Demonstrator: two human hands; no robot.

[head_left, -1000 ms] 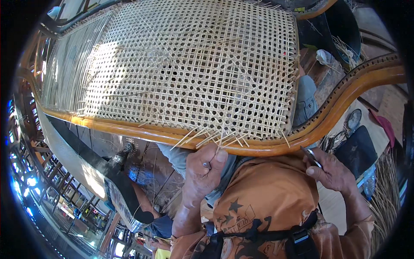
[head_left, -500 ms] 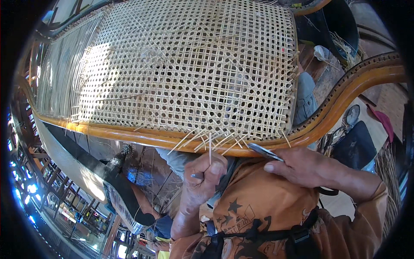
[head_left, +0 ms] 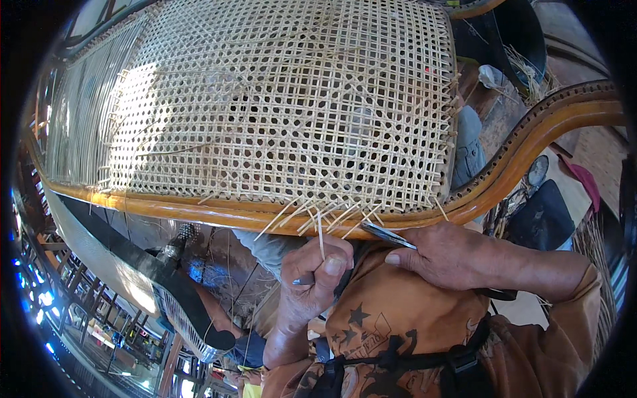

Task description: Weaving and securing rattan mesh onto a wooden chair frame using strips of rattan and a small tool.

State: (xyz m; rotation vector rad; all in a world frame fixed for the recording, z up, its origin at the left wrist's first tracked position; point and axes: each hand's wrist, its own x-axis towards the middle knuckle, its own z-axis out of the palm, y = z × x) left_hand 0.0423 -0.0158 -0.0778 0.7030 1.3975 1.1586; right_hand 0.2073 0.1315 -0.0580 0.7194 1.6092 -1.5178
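A woven cane panel (head_left: 285, 106) spans a varnished wooden frame (head_left: 199, 211) in front of me. Several loose cane ends (head_left: 285, 215) stick out over the near rail. Beside them my left hand (head_left: 315, 272) is closed, with one pale cane strand (head_left: 321, 235) rising from between thumb and fingers. A short metal point (head_left: 303, 280) also pokes out of that fist; its kind is hidden. My right hand (head_left: 444, 255) grips a slim pointed metal blade tool (head_left: 388, 235), perhaps scissors, its handle covered by the palm. The tip lies over the rail, right of the loose ends.
The frame's curved arm (head_left: 531, 139), lined with small holes, sweeps up at the right. Left of the woven area run unwoven parallel strands (head_left: 79, 132). Another person's forearm (head_left: 213, 308) shows at lower left by a dark-edged panel (head_left: 126, 252). Cane bundles (head_left: 590, 249) stand at far right.
My right hand and its blade tool have shifted left, closer to my left hand. The left hand stays closed on the strand, which leans slightly more left. The view has shifted slightly.
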